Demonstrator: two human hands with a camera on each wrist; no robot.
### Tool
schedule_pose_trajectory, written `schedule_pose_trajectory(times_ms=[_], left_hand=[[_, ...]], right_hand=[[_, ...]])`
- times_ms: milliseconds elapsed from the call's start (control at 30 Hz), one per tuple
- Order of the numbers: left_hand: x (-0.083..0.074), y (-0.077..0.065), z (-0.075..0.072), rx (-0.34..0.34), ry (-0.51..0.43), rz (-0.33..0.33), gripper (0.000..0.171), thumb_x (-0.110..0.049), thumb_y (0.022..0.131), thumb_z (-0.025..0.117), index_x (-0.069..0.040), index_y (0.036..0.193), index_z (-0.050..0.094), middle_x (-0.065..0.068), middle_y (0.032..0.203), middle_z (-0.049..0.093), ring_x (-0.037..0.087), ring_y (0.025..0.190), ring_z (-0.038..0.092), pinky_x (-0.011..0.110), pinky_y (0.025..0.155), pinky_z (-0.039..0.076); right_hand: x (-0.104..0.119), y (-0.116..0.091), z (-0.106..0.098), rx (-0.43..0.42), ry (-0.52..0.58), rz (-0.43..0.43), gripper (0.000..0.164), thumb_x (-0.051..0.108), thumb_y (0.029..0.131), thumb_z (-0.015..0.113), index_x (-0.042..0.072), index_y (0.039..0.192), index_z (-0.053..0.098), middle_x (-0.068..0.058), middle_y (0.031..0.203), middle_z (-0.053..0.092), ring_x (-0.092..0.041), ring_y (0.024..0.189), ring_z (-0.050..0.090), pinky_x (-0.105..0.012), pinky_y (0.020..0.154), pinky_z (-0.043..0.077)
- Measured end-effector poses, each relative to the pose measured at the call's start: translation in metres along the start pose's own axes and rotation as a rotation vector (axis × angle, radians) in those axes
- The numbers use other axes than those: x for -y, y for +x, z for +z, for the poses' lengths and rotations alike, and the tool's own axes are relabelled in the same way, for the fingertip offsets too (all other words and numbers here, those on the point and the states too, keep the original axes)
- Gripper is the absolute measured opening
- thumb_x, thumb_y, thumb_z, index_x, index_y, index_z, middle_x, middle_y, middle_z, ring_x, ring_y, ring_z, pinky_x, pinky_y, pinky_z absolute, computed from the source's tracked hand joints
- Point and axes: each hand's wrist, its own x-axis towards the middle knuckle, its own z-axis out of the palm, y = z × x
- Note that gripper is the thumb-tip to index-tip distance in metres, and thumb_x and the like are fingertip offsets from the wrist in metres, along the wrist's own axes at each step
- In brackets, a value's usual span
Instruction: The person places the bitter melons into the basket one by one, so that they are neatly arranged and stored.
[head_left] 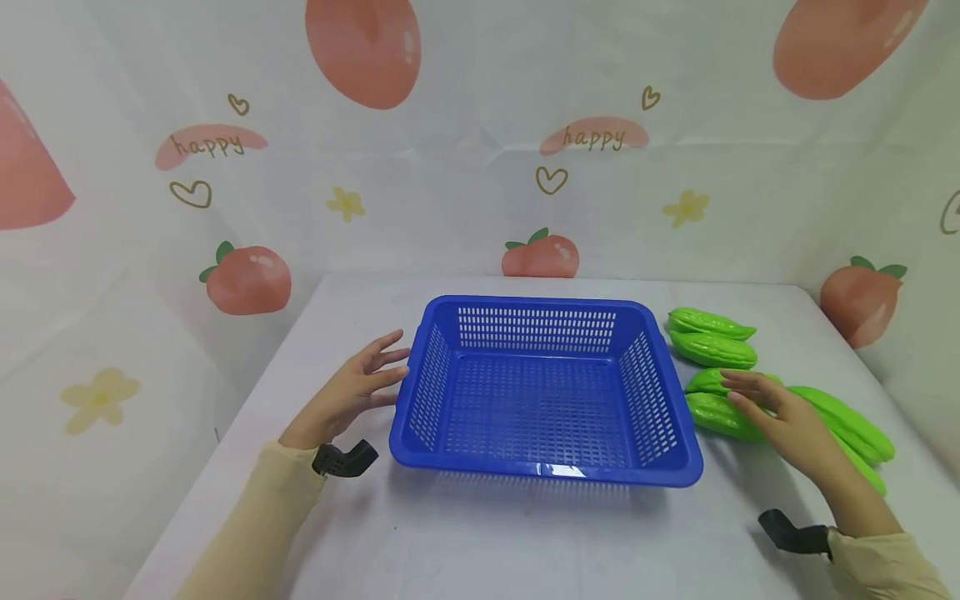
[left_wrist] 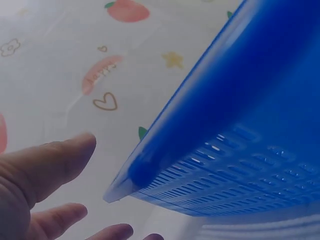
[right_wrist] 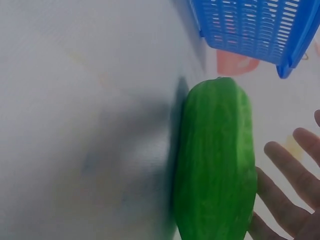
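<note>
A blue plastic basket [head_left: 536, 408] with slotted walls stands on the table with nothing inside. Beside its left rim is my left hand [head_left: 347, 390], fingers spread; in the left wrist view the thumb and fingers are apart from the basket wall [left_wrist: 235, 165]. My right hand [head_left: 795, 429] hovers over several green bitter gourds right of the basket, fingers loosely bent and gripping none. One gourd [right_wrist: 215, 160] fills the middle of the right wrist view, next to the fingers [right_wrist: 282, 200]; whether they touch it I cannot tell. My right hand partly hides the gourds [head_left: 722, 414] beneath it.
Two more gourds [head_left: 714, 350] lie by the basket's far right corner, and two longer ones [head_left: 847, 425] lie farther right. The white table [head_left: 480, 542] backs onto a hanging cloth [head_left: 450, 192] printed with fruit. Each wrist carries a black mount [head_left: 347, 460].
</note>
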Motion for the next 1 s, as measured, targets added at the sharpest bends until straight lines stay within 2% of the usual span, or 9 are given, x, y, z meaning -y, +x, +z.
schedule_pose_trajectory(times_ms=[67,233,600,667,733,833,900,967,1000], left_hand=[[0.001,0.001,0.001,0.004,-0.004,-0.009,0.082,-0.037,0.092,0.064,-0.026,0.156,0.015,0.014,0.158,0.026,0.041,0.137,0.038,0.059,0.103,0.041],[0.003,0.003,0.002,0.024,-0.063,-0.030,0.080,-0.036,0.092,0.065,-0.030,0.155,0.016,0.014,0.158,0.026,0.041,0.139,0.036,0.062,0.104,0.038],[0.005,0.005,-0.001,0.101,-0.157,-0.038,0.077,-0.030,0.095,0.062,-0.031,0.156,0.015,0.014,0.158,0.027,0.041,0.137,0.038,0.058,0.103,0.042],[0.006,0.006,-0.001,0.096,-0.159,-0.043,0.078,-0.030,0.094,0.063,-0.031,0.155,0.015,0.015,0.157,0.027,0.041,0.137,0.039,0.059,0.103,0.042],[0.007,0.008,0.000,0.088,-0.158,-0.048,0.079,-0.031,0.094,0.064,-0.033,0.155,0.015,0.015,0.157,0.028,0.042,0.136,0.039,0.060,0.103,0.041],[0.007,0.009,0.002,0.076,-0.162,-0.055,0.080,-0.032,0.093,0.065,-0.035,0.155,0.016,0.015,0.157,0.028,0.042,0.136,0.040,0.062,0.102,0.041],[0.006,0.009,0.003,0.078,-0.162,-0.051,0.080,-0.032,0.093,0.065,-0.034,0.155,0.014,0.015,0.158,0.027,0.042,0.135,0.041,0.062,0.102,0.041],[0.006,0.009,0.004,0.071,-0.169,-0.059,0.080,-0.032,0.092,0.065,-0.036,0.155,0.015,0.015,0.157,0.028,0.041,0.133,0.044,0.060,0.101,0.043],[0.007,0.009,0.004,0.064,-0.174,-0.066,0.080,-0.032,0.092,0.066,-0.037,0.154,0.016,0.014,0.157,0.029,0.039,0.132,0.046,0.059,0.101,0.044]], right_hand=[[-0.002,0.000,0.000,0.002,-0.001,0.006,0.039,0.025,0.099,0.056,0.007,0.133,0.055,0.023,0.117,0.058,0.031,0.095,0.032,-0.014,0.072,0.039],[-0.006,0.001,0.001,0.019,-0.006,0.015,0.039,0.024,0.099,0.056,0.004,0.132,0.054,-0.023,0.124,0.062,0.031,0.093,0.032,-0.011,0.070,0.039],[-0.010,0.001,-0.001,0.077,-0.008,0.065,0.045,0.030,0.100,0.053,0.001,0.134,0.052,-0.026,0.127,0.058,0.029,0.091,0.033,-0.008,0.068,0.041],[-0.010,0.002,-0.001,0.092,-0.007,0.078,0.047,0.031,0.100,0.053,0.000,0.134,0.050,-0.027,0.129,0.057,0.015,0.098,0.052,-0.015,0.072,0.047],[-0.011,0.003,-0.001,0.107,-0.011,0.097,0.049,0.033,0.100,0.052,0.000,0.135,0.049,-0.027,0.130,0.057,-0.011,0.105,0.063,-0.025,0.076,0.051],[-0.012,0.004,0.000,0.125,-0.007,0.116,0.051,0.035,0.100,0.051,-0.001,0.136,0.048,-0.028,0.132,0.055,-0.046,0.114,0.054,-0.040,0.079,0.053],[-0.013,0.005,-0.001,0.125,-0.007,0.119,0.051,0.035,0.100,0.051,-0.001,0.136,0.049,-0.027,0.131,0.055,-0.026,0.109,0.063,-0.032,0.077,0.053],[-0.014,0.005,-0.001,0.125,-0.005,0.115,0.050,0.034,0.100,0.052,-0.001,0.135,0.049,-0.027,0.130,0.056,-0.001,0.100,0.061,-0.022,0.073,0.050],[-0.014,0.005,-0.001,0.123,-0.011,0.111,0.049,0.034,0.099,0.053,-0.001,0.135,0.050,-0.027,0.129,0.057,0.002,0.098,0.059,-0.016,0.070,0.047]])
